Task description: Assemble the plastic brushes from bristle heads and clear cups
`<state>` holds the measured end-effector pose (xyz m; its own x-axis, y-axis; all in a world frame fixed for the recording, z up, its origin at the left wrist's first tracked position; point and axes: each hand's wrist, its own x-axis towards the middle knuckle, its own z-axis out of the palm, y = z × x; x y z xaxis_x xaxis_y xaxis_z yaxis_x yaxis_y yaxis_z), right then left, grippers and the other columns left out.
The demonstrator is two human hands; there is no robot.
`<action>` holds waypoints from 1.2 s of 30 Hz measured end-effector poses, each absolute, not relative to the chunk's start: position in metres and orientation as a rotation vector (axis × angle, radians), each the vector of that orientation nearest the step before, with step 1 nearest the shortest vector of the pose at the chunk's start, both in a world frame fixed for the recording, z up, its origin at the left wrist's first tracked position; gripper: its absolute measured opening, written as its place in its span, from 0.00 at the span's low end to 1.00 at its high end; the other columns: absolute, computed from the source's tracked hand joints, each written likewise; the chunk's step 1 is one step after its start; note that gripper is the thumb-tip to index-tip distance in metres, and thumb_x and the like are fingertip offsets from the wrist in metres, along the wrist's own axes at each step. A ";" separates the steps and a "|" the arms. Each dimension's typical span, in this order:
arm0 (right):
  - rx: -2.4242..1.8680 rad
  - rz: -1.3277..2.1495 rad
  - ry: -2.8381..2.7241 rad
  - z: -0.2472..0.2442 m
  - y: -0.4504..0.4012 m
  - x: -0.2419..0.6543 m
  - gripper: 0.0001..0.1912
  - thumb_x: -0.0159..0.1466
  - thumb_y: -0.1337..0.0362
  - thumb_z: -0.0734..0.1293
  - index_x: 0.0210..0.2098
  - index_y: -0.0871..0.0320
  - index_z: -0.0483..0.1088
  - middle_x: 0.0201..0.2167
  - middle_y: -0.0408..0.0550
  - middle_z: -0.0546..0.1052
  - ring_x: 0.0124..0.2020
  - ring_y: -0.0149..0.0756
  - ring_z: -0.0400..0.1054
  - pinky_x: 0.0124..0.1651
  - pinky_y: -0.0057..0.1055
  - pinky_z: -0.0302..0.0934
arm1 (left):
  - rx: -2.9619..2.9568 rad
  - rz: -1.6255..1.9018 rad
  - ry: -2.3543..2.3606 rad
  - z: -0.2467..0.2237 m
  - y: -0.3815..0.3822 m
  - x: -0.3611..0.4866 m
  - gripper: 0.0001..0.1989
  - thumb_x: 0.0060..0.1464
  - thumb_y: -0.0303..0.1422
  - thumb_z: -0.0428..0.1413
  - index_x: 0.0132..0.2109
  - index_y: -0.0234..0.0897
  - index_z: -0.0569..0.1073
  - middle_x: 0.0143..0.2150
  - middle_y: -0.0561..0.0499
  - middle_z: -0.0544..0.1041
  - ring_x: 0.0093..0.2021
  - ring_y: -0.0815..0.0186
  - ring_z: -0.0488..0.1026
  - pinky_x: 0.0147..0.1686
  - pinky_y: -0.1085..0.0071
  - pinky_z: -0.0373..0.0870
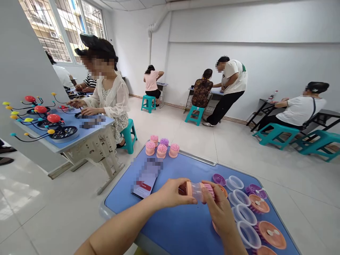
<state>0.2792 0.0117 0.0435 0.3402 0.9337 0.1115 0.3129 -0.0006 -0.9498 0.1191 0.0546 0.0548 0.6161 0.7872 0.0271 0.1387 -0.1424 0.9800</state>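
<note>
Above the blue table [183, 226] a small round scrub brush [197, 191] is held on its side between both hands. It has an orange end, a clear middle and pink bristles. My left hand [176, 193] grips the orange end between thumb and fingers. My right hand [220, 209] is closed around the bristle end and hides part of it. By my right hand lie several clear plastic rings [240, 197], a purple disc [219, 179] and orange brush heads [259, 203] with white stems, bristles down. An orange piece is partly hidden behind my right hand.
Several finished-looking brushes [162, 151], pink and purple, stand at the table's far left corner. A phone [146, 180] lies nearer. To the left, a person [110, 92] sits at another table with ball-and-wire models [54, 118]. Other people and teal stools [148, 103] are along the back wall.
</note>
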 end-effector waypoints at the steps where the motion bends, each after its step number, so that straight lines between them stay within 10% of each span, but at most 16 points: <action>1: -1.538 0.736 -1.178 0.043 0.012 0.280 0.21 0.51 0.48 0.63 0.36 0.57 0.69 0.28 0.47 0.72 0.28 0.36 0.65 0.29 0.31 0.60 | 1.648 0.682 0.768 0.055 0.055 0.119 0.16 0.39 0.39 0.60 0.35 0.34 0.70 0.26 0.55 0.69 0.27 0.70 0.64 0.26 0.76 0.60; 16: -1.348 0.743 -1.242 0.053 0.001 0.271 0.21 0.52 0.52 0.64 0.42 0.56 0.66 0.39 0.49 0.70 0.37 0.38 0.64 0.37 0.30 0.61 | 1.241 0.469 0.658 0.058 0.061 0.117 0.20 0.49 0.47 0.50 0.32 0.32 0.70 0.25 0.53 0.68 0.27 0.71 0.68 0.33 0.71 0.67; 25: -1.554 0.963 -1.151 0.040 0.013 0.280 0.22 0.56 0.46 0.58 0.38 0.58 0.66 0.23 0.44 0.70 0.22 0.34 0.63 0.26 0.30 0.60 | 1.977 0.754 0.843 0.049 0.054 0.123 0.27 0.36 0.33 0.62 0.47 0.39 0.67 0.43 0.48 0.72 0.41 0.62 0.68 0.44 0.66 0.65; 32: -1.420 1.066 -1.093 0.054 0.007 0.277 0.32 0.50 0.52 0.67 0.52 0.52 0.58 0.47 0.47 0.68 0.47 0.41 0.64 0.45 0.33 0.62 | 1.707 0.669 0.869 0.059 0.056 0.119 0.14 0.44 0.34 0.57 0.39 0.34 0.68 0.29 0.54 0.71 0.30 0.69 0.69 0.30 0.74 0.67; 36: -1.335 1.132 -1.086 0.057 0.007 0.281 0.30 0.47 0.55 0.69 0.48 0.53 0.61 0.42 0.47 0.70 0.43 0.40 0.66 0.44 0.33 0.63 | 1.748 0.702 0.813 0.058 0.058 0.119 0.18 0.42 0.34 0.59 0.43 0.35 0.68 0.33 0.53 0.72 0.33 0.68 0.70 0.34 0.72 0.68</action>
<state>0.2809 0.0073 0.0572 0.1474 0.9873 -0.0585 0.0169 -0.0617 -0.9980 0.1185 0.0577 0.0581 0.5993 0.7970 0.0751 0.1901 -0.2329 0.9537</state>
